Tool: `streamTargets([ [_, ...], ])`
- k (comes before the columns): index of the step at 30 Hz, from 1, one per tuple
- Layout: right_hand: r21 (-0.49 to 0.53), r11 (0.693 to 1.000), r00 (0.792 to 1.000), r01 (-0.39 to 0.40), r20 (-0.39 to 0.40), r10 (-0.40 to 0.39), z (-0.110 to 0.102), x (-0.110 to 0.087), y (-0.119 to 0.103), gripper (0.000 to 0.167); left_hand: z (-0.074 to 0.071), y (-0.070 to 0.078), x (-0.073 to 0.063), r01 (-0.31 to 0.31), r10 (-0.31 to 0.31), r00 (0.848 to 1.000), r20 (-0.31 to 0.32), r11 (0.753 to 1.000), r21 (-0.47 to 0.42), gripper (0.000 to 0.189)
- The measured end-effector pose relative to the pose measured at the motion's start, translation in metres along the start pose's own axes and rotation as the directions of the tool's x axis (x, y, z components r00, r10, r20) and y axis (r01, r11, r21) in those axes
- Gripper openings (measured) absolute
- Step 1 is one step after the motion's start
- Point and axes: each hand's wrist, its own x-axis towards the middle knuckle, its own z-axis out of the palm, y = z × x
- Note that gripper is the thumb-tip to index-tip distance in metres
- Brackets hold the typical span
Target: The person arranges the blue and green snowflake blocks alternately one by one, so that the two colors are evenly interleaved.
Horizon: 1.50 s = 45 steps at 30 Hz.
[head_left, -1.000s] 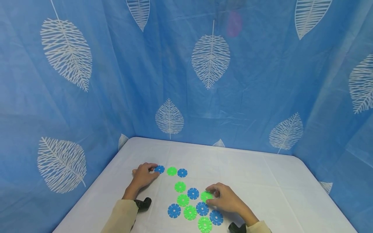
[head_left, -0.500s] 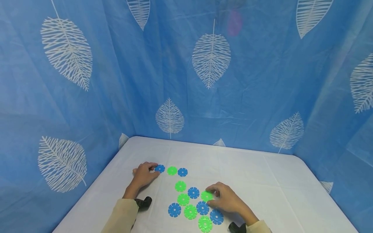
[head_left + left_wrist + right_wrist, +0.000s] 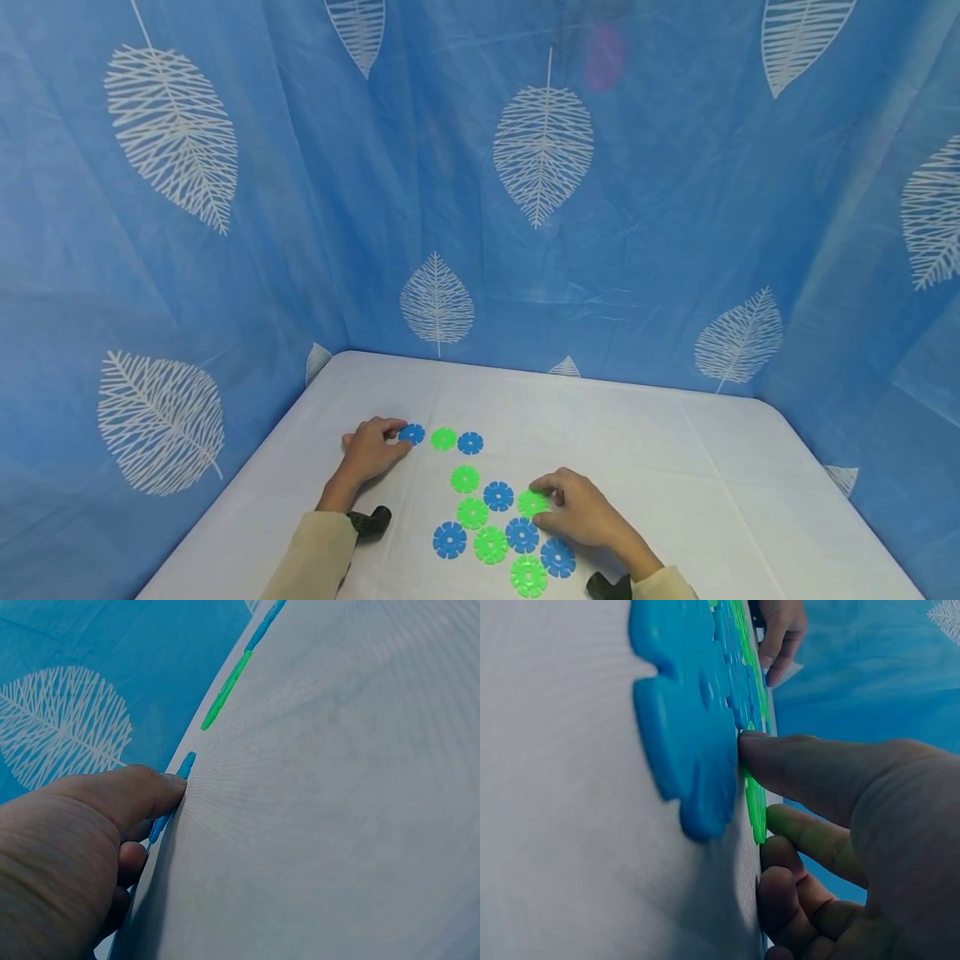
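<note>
My left hand (image 3: 369, 450) and my right hand (image 3: 576, 510) each take a notched plastic disc by its rim. In the left, the thumb and the forefinger pinch a blue notched disc (image 3: 411, 434), which lies flat at the left end of the far row, beside a green row disc (image 3: 443, 439). In the right, the same two fingers are curled about a green notched disc (image 3: 532, 504), on the right side of the nearer group, just beyond a blue group disc (image 3: 522, 535); whether these two discs touch, I cannot tell. Both grips are spread only so wide as one disc, and the other fingers are bent.

I judge such a disc to be very light, stiff and rather smooth, not easily broken. Being thin against the white tablecloth (image 3: 637, 442), it gives little edge to catch, so opposite points of the rim seem to me the best hold, where the notches may help against slipping.
</note>
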Motion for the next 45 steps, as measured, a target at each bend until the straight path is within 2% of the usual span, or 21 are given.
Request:
streamTargets([
  [9,0.031,0.999,0.999,-0.035,-0.008,0.035,0.0012,0.0009,-0.0008,0.046,-0.001,0.0019,0.0002,0.004,-0.004,1.0,-0.001,1.0,0.006,0.038],
  [21,0.044,0.999,0.999,-0.025,-0.024,0.026,0.0004,0.0003,0.0012,0.048,-0.0013,0.0025,-0.0021,0.004,-0.004,1.0,0.012,1.0,-0.001,0.039],
  [26,0.013,1.0,0.999,0.007,-0.033,-0.007,0.0008,0.0011,0.0007,0.047,-0.0019,0.0003,-0.0025,0.002,-0.002,1.0,0.007,1.0,0.001,0.037],
  [32,-0.026,1.0,0.999,-0.011,-0.041,0.01,0.0002,0.0002,-0.0001,0.05,-0.0015,0.0019,-0.002,0.001,-0.002,1.0,0.008,1.0,0.006,0.038],
  [38,-0.118,0.993,0.998,-0.022,-0.067,0.014,0.0015,0.0005,0.0017,0.05,0.0006,0.0011,-0.0011,0.007,-0.007,1.0,0.007,1.0,0.004,0.038],
  [45,-0.211,0.977,0.991,-0.01,-0.131,-0.018,0.0014,-0.0004,0.0029,0.049,0.0014,0.0,-0.0015,0.009,-0.009,1.0,0.006,1.0,0.01,0.038],
])
